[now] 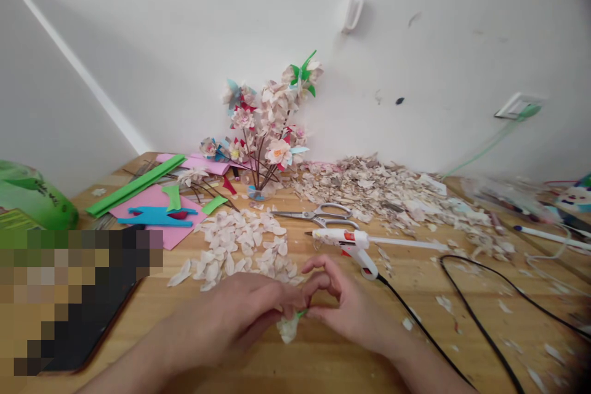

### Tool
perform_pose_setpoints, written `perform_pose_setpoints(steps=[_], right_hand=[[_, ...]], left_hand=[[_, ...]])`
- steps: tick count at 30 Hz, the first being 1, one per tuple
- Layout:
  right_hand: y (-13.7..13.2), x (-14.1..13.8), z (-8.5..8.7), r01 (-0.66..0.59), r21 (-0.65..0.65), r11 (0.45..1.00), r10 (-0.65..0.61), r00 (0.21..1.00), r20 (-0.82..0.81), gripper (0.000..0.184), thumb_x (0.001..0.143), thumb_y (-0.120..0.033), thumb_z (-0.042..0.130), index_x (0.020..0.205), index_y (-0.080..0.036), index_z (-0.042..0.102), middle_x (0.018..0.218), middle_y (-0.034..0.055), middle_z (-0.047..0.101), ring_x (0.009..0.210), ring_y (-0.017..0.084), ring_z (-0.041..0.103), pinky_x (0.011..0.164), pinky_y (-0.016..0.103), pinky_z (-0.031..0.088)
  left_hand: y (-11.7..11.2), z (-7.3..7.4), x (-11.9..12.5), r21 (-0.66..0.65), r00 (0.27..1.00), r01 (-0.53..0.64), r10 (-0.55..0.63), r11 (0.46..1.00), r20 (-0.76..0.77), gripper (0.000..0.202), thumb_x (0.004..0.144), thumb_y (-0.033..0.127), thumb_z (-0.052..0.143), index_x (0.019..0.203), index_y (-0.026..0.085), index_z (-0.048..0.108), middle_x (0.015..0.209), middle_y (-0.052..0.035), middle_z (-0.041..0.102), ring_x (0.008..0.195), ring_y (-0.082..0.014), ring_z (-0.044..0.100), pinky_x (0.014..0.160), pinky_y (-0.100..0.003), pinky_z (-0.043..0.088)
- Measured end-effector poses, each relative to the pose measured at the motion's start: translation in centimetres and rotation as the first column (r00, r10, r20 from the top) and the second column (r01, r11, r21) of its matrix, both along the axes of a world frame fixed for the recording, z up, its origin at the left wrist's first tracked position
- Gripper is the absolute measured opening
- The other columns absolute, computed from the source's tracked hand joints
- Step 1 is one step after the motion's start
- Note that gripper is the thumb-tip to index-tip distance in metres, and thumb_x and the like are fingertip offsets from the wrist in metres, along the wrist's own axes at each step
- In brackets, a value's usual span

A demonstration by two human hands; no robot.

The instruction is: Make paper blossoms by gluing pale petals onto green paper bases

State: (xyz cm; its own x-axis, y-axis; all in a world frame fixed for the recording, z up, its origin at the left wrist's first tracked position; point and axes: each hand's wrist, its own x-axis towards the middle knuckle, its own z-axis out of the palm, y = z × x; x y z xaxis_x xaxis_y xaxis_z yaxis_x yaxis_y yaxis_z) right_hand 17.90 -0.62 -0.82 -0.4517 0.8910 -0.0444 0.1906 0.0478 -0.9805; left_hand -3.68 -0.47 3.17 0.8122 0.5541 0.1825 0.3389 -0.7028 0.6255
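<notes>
Both my hands meet low at the table's front edge. My left hand (240, 314) is closed in a pinch on a small pale paper flower (289, 327) with a bit of green stem showing. My right hand (344, 305) curls its fingers round the same flower from the right, thumb and forefinger forming a loop. Just beyond my hands lies a heap of loose pale petals (240, 246). A white hot glue gun (346, 241) lies on its side behind my right hand, and scissors (318, 214) lie beyond it.
A bunch of finished paper flowers (268, 129) stands against the wall. Pink, green and blue paper sheets (152, 203) lie at the left, and a wide spread of paper scraps (392, 191) at the right. Black cables (466, 308) cross the wooden table (138, 314). A green bag (32, 197) sits far left.
</notes>
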Motion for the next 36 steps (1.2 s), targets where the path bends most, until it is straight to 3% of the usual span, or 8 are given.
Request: perform_pose_setpoints(steps=[5,11,14,16,18,21,29,36], right_hand=[[0.0,0.0,-0.1,0.001,-0.026,1.000,-0.002,1.000,-0.029,0.041,0.066,-0.008,0.065,0.096,-0.024,0.042,0.075,-0.0047,0.064,0.079,0.015,0.063,0.078,0.031,0.046],[0.5,0.0,-1.0,-0.009,-0.133,0.991,-0.023,0.971,-0.239,0.045,0.062,-0.012,0.072,0.093,-0.025,0.042,0.069,-0.0067,0.066,0.069,0.013,0.063,0.070,0.028,0.046],[0.7,-0.3,-1.2,-0.023,-0.216,0.976,-0.066,0.917,-0.394,0.046,0.056,-0.013,0.077,0.088,-0.023,0.045,0.066,-0.0076,0.066,0.061,0.010,0.060,0.061,0.023,0.043],[0.6,-0.7,-1.2,-0.034,-0.275,0.961,-0.104,0.876,-0.470,0.045,0.054,-0.011,0.078,0.085,-0.021,0.047,0.062,-0.0086,0.065,0.057,0.008,0.058,0.057,0.020,0.041],[0.6,-1.0,-1.1,-0.056,-0.332,0.942,-0.136,0.840,-0.526,0.044,0.051,-0.010,0.080,0.082,-0.020,0.049,0.059,-0.0096,0.064,0.055,0.007,0.057,0.055,0.018,0.040],[0.6,-1.1,-1.0,-0.074,-0.394,0.916,-0.180,0.802,-0.569,0.046,0.046,-0.009,0.082,0.077,-0.019,0.051,0.058,-0.0097,0.062,0.055,0.007,0.056,0.054,0.017,0.038],[0.9,-0.9,-1.2,-0.132,-0.445,0.886,-0.214,0.733,-0.645,0.047,0.042,-0.007,0.084,0.077,-0.018,0.055,0.055,-0.0107,0.057,0.052,0.005,0.053,0.048,0.012,0.037],[1.0,-0.9,-2.1,-0.155,-0.510,0.846,-0.274,0.693,-0.667,0.041,0.047,-0.006,0.082,0.076,-0.019,0.057,0.066,-0.0073,0.061,0.055,0.006,0.057,0.050,0.014,0.045]], left_hand=[[-0.1,0.4,0.2,-0.078,0.998,0.002,0.004,0.997,0.070,0.034,0.082,0.008,0.042,0.109,0.027,0.049,0.105,-0.0016,0.063,0.093,-0.0146,0.059,0.079,-0.024,0.043],[-0.2,0.0,-0.1,-0.293,0.953,0.030,0.061,0.956,0.298,0.078,0.063,-0.004,0.046,0.130,0.030,0.026,0.110,-0.0035,0.057,0.103,-0.0185,0.053,0.093,-0.036,0.037],[0.3,-1.6,0.2,-0.506,0.867,0.069,0.199,0.860,0.457,0.074,0.062,-0.002,0.043,0.128,0.028,0.027,0.113,-0.0064,0.053,0.104,-0.0211,0.052,0.093,-0.043,0.035],[0.8,-3.0,0.6,-0.605,0.788,0.198,0.242,0.771,0.566,0.072,0.060,0.002,0.044,0.126,0.026,0.029,0.112,-0.0073,0.055,0.108,-0.0237,0.050,0.092,-0.046,0.033],[1.3,-4.6,1.1,-0.674,0.751,0.323,0.254,0.664,0.610,0.074,0.058,0.005,0.047,0.126,0.027,0.029,0.114,-0.0077,0.056,0.103,-0.0241,0.053,0.088,-0.045,0.035],[1.8,-6.1,1.8,-0.686,0.698,0.434,0.264,0.584,0.666,0.077,0.055,0.007,0.053,0.127,0.027,0.032,0.109,-0.0066,0.061,0.102,-0.0241,0.055,0.089,-0.044,0.033],[1.4,-5.5,2.8,-0.652,0.584,0.571,0.311,0.499,0.750,0.082,0.045,0.002,0.047,0.123,0.028,0.041,0.108,-0.0032,0.065,0.104,-0.0223,0.054,0.091,-0.041,0.030],[1.3,-5.7,2.6,-0.737,0.616,0.564,0.404,0.373,0.676,0.089,0.041,-0.001,0.047,0.124,0.030,0.041,0.111,-0.0012,0.062,0.106,-0.0216,0.051,0.090,-0.037,0.032]])
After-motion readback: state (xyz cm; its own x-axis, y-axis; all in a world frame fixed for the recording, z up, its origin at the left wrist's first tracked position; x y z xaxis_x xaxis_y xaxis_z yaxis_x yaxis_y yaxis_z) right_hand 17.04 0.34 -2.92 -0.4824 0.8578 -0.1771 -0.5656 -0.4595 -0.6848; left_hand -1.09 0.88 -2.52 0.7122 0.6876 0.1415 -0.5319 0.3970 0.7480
